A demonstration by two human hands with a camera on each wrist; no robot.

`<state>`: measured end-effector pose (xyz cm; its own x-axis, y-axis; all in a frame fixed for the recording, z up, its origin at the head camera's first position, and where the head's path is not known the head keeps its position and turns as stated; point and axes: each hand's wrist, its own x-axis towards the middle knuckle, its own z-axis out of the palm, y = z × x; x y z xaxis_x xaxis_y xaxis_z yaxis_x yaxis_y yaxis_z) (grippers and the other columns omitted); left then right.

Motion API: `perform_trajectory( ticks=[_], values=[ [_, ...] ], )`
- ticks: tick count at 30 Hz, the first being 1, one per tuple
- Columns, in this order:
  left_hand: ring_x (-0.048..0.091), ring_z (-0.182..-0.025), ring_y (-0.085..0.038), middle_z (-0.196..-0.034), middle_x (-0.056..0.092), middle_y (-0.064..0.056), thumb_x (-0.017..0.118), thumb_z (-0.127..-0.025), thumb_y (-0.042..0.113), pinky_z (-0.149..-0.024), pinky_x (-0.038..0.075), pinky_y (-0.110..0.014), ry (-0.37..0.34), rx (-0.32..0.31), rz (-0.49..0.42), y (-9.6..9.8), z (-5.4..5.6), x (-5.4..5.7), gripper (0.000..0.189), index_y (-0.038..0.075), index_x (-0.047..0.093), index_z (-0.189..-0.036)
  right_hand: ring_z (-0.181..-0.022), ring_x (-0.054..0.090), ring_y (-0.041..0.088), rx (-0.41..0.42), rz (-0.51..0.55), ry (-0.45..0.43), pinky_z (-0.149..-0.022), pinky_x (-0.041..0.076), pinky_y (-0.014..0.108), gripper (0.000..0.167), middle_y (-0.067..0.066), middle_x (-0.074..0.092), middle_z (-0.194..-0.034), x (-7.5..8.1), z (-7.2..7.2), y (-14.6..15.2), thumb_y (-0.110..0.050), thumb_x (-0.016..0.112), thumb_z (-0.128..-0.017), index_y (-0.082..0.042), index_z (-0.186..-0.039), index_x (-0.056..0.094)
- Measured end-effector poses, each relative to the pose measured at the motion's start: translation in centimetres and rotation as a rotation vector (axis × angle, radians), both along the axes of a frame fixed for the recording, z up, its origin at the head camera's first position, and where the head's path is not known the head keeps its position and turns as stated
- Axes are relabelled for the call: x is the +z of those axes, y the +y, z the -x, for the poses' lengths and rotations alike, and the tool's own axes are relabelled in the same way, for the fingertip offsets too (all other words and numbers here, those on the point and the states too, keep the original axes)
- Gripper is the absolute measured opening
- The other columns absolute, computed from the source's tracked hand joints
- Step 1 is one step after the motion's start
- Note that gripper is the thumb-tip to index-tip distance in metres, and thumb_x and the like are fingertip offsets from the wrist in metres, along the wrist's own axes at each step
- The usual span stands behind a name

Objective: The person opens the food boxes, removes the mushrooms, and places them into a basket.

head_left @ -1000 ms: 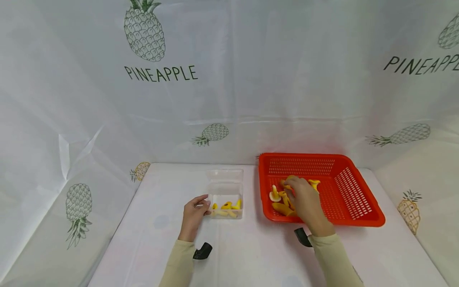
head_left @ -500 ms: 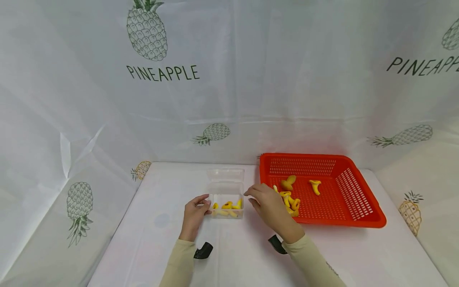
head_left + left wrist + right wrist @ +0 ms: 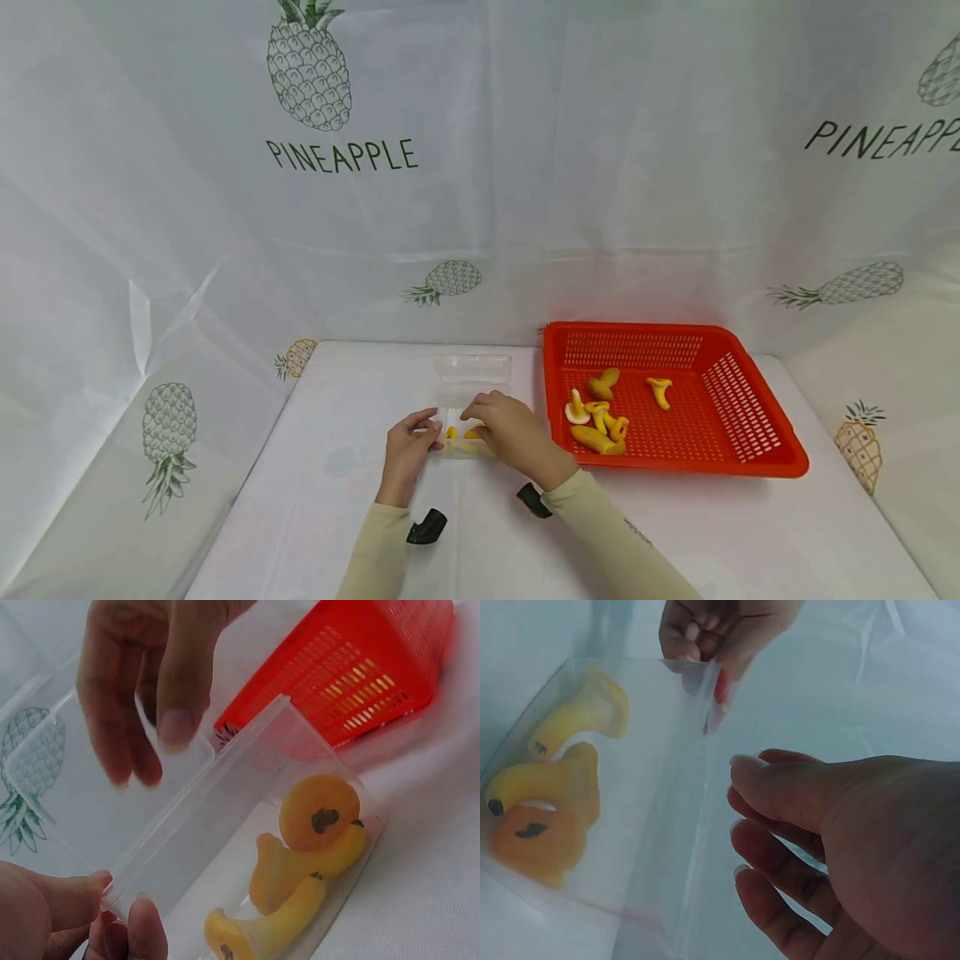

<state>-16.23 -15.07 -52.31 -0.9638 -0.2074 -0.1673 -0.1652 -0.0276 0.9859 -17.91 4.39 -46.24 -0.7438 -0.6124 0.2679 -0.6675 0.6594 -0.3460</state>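
My left hand (image 3: 407, 454) pinches the left rim of a clear plastic box (image 3: 187, 825) between thumb and fingers. Inside the box, several yellow trumpet-shaped mushrooms (image 3: 300, 915) with dark spots lie along the near side. The box's clear lid (image 3: 472, 367) is swung back behind it. Above the right part of the box hovers my right hand (image 3: 517, 437), fingers loosely bent and thumb apart, with nothing visible between them. It hides part of the box from the head view; in the right wrist view its fingertips are beside the box rim.
A red perforated basket (image 3: 720, 454) stands right of the box. In it are a yellow mushroom (image 3: 660, 392), a brownish two-lobed piece (image 3: 602, 384) and a cluster of yellow and white mushrooms (image 3: 598, 421). Behind the table hangs a white pineapple-print sheet (image 3: 600, 167).
My right hand has moved left, out of the red basket and over to the clear box. My left hand keeps its place at the box's left rim.
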Motion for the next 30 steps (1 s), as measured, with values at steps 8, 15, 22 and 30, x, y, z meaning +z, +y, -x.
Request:
perform_trajectory(
  ticks=[8,15,22,30],
  values=[
    [0.062,-0.075,-0.013,-0.097,0.058,-0.009,0.067,-0.1,-0.005,-0.065,0.06,-0.019,0.022,-0.01,-0.005,0.0,0.0,0.1,0.035,-0.016,0.063,-0.133,-0.103,0.07,0.022,0.07,-0.048,-0.063,-0.091,0.063,0.036,0.025,0.003,0.076,-0.107,-1.0,1.5,-1.6,0.001,0.082,-0.089,-0.01,-0.112,0.082],
    [0.062,-0.076,-0.012,-0.099,0.059,-0.012,0.067,-0.101,-0.004,-0.065,0.061,-0.021,0.026,-0.017,-0.006,-0.1,-0.1,0.3,0.037,-0.018,0.061,-0.135,-0.105,0.07,0.021,0.098,-0.071,-0.155,-0.096,0.061,0.034,0.026,0.002,0.076,-0.109,-1.7,2.8,-2.0,-0.002,0.083,-0.089,-0.011,-0.114,0.083],
    [0.061,-0.075,-0.011,-0.097,0.057,-0.009,0.066,-0.101,-0.004,-0.064,0.059,-0.018,0.023,-0.011,-0.012,0.0,0.1,0.1,0.035,-0.016,0.062,-0.134,-0.101,0.072,0.019,0.132,-0.084,-0.25,-0.093,0.061,0.027,0.025,0.0,0.078,-0.107,-2.2,3.9,-2.3,-0.005,0.083,-0.09,-0.011,-0.114,0.084],
    [0.062,-0.075,-0.012,-0.096,0.058,-0.009,0.066,-0.101,-0.004,-0.064,0.059,-0.018,0.02,-0.004,-0.019,0.0,0.0,-0.1,0.035,-0.017,0.062,-0.133,-0.101,0.072,0.019,0.132,-0.136,-0.309,-0.094,0.061,0.027,0.023,0.0,0.078,-0.106,-2.5,4.5,-2.9,-0.005,0.083,-0.09,-0.011,-0.113,0.084]
  ],
)
